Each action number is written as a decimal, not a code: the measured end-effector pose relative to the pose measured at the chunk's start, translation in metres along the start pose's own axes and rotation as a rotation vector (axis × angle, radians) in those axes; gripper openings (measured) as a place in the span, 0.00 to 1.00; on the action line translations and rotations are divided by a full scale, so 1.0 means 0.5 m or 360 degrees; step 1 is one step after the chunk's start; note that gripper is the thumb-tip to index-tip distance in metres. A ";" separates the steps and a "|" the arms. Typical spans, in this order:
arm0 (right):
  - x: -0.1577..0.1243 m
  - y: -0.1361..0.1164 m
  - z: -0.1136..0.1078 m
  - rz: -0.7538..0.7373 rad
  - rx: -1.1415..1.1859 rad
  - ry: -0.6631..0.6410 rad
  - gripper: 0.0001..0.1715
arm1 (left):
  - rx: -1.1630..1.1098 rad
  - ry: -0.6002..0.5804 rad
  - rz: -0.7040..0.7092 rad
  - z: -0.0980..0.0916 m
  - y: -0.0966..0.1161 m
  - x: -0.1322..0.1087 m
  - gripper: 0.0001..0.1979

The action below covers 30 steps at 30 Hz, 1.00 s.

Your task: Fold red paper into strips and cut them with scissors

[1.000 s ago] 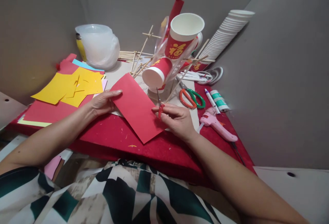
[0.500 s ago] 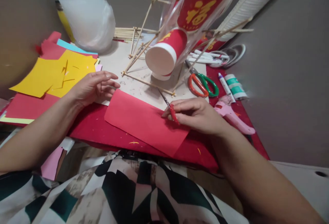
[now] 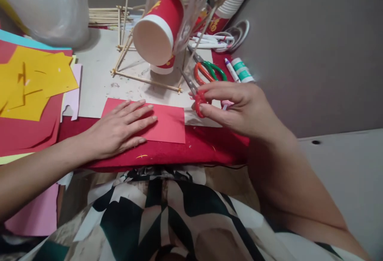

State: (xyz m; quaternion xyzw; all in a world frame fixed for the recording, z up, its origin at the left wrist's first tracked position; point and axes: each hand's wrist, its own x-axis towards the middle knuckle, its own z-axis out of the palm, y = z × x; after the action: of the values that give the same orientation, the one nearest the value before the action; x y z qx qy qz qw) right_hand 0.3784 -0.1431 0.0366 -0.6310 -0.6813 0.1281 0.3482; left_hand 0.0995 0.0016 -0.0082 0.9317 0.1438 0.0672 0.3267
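The left hand (image 3: 119, 127) lies flat, fingers spread, on the thin red paper (image 3: 169, 125) at the near edge of the felt-covered bench (image 3: 209, 149). The right hand (image 3: 242, 109) is pinched around small red-handled scissors (image 3: 196, 95), blades towards the paper cup (image 3: 155, 33). I'd worry the steel tips could snag the flimsy sticks (image 3: 143, 79), or the smooth sheet could slide off the edge.

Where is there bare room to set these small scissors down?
Free: pale board between yellow paper and stick frame; red cloth right of the red sheet. Crowded: behind the right hand holding the small scissors, around the larger scissors and glue stick.
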 end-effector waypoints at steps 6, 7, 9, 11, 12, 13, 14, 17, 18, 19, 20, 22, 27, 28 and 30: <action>-0.034 0.050 -0.007 0.0180 -0.0639 -0.0190 0.11 | 0.0471 -0.0209 0.0062 0.009 -0.026 0.007 0.36; -0.033 0.058 -0.001 0.0256 -0.0774 -0.0200 0.12 | 0.0554 -0.0232 0.0064 0.009 -0.022 0.007 0.36; -0.027 0.068 0.011 0.0408 -0.0997 -0.0191 0.14 | 0.0723 -0.0265 0.0052 0.009 -0.007 0.008 0.35; -0.019 0.069 0.019 0.0501 -0.1119 -0.0178 0.16 | 0.0894 -0.0277 0.0052 0.009 0.013 0.012 0.34; -0.016 0.068 0.022 0.0509 -0.1154 -0.0180 0.17 | 0.0969 -0.0269 0.0067 0.009 0.022 0.015 0.34; -0.012 0.065 0.023 0.0491 -0.1180 -0.0187 0.18 | 0.1029 -0.0246 0.0094 0.010 0.030 0.019 0.35; -0.009 0.062 0.023 0.0458 -0.1198 -0.0206 0.19 | 0.1075 -0.0217 0.0120 0.012 0.036 0.024 0.35; 0.001 0.049 0.019 0.0428 -0.1249 -0.0272 0.21 | 0.1078 -0.0138 0.0213 0.020 0.043 0.038 0.37; 0.005 0.044 0.017 0.0468 -0.1264 -0.0300 0.21 | 0.1040 -0.0128 0.0248 0.024 0.041 0.043 0.37; 0.009 0.039 0.014 0.0519 -0.1278 -0.0330 0.22 | 0.0994 -0.0130 0.0277 0.028 0.038 0.046 0.37; 0.012 0.035 0.011 0.0568 -0.1291 -0.0357 0.23 | 0.0948 -0.0143 0.0300 0.032 0.033 0.048 0.38; 0.018 0.030 0.005 0.0625 -0.1318 -0.0401 0.24 | 0.0882 -0.0185 0.0317 0.037 0.024 0.050 0.39; 0.020 0.042 -0.010 0.0573 -0.1323 -0.0428 0.22 | 0.0857 -0.0243 0.0300 0.038 0.015 0.045 0.38; 0.019 0.046 -0.011 0.0553 -0.1301 -0.0441 0.22 | 0.0859 -0.0248 0.0297 0.038 0.015 0.045 0.39; 0.017 0.057 -0.011 0.0518 -0.1236 -0.0472 0.19 | 0.0864 -0.0254 0.0286 0.037 0.017 0.043 0.39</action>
State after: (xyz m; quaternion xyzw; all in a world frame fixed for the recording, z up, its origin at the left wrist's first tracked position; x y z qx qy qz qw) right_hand 0.4042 -0.1317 0.0260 -0.7887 -0.6134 0.0051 -0.0408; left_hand 0.1260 -0.0089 -0.0168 0.9964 0.0472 -0.0185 0.0686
